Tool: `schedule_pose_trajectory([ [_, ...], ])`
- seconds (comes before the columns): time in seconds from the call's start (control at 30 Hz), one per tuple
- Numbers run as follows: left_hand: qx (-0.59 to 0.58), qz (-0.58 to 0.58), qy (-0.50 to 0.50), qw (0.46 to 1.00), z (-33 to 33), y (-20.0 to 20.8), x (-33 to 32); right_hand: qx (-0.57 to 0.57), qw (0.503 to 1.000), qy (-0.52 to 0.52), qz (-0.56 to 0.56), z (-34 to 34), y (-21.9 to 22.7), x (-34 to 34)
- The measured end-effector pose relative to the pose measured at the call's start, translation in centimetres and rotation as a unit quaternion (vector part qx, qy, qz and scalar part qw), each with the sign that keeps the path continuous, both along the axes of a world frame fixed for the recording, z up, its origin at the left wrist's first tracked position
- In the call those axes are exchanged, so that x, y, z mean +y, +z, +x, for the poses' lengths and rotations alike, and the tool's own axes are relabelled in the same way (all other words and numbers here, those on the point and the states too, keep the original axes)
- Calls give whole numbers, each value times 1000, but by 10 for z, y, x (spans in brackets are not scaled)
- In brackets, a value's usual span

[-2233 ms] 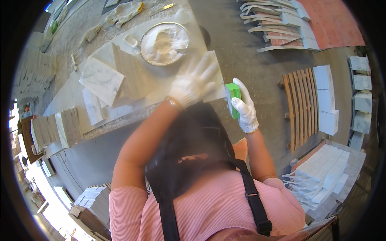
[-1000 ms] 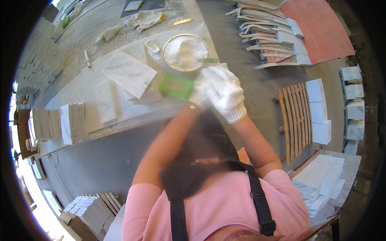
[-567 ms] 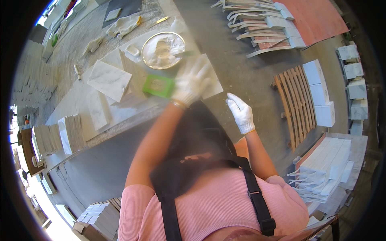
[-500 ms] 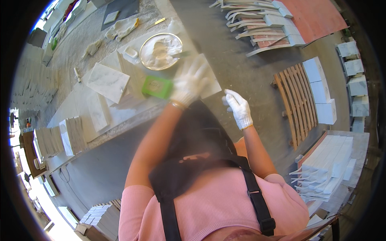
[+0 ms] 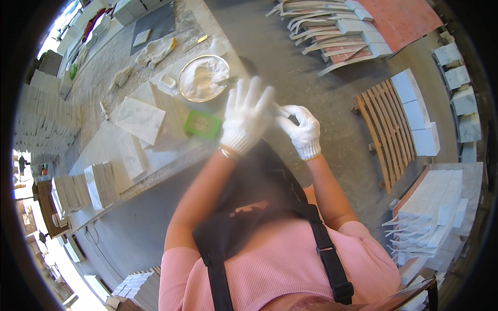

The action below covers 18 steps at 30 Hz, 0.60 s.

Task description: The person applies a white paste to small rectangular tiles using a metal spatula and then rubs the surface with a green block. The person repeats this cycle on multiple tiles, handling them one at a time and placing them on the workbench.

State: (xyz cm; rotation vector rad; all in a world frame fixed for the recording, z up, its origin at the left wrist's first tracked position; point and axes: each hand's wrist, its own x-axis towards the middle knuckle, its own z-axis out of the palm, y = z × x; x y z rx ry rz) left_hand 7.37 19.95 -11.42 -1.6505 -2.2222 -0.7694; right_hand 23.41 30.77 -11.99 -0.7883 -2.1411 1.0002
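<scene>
My left hand (image 5: 246,116), in a white knit glove, is raised palm-down with its fingers spread, holding nothing. Thumb and fingers of my right hand (image 5: 302,132), gloved the same way, pinch together at the thumb side of the left glove; the exact contact is slightly blurred. Just left of the left hand lies a green rectangular block (image 5: 202,125). Beyond it a round metal-rimmed bowl (image 5: 199,97) holds white powder or paste, and a scraper (image 5: 226,81) rests on its rim. A white marble tile (image 5: 140,120) with grey veins lies on the worktable.
Stacked tiles (image 5: 96,185) stand along the table's near edge. Crumpled gloves (image 5: 155,52) and a yellow-ended cutter (image 5: 201,39) lie farther back. On the right are a wooden pallet (image 5: 384,135) with white boxes (image 5: 412,103) and strapped stacks (image 5: 425,210).
My right hand has moved up and left to meet the left glove, its fingers now pinching there. The left hand, blurred before, has shifted slightly and slowed, fingers still spread.
</scene>
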Motion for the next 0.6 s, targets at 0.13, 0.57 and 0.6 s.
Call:
schedule_pose_trajectory([
  [0.13,5,-7,-48,999,-15,21,-2,30,992,38,120,3,8,-1],
  [0.57,11,34,-98,995,-24,18,-5,19,994,57,88,16,13,-7],
  [0.6,7,26,-102,994,-23,22,-8,27,997,52,52,19,19,-8],
])
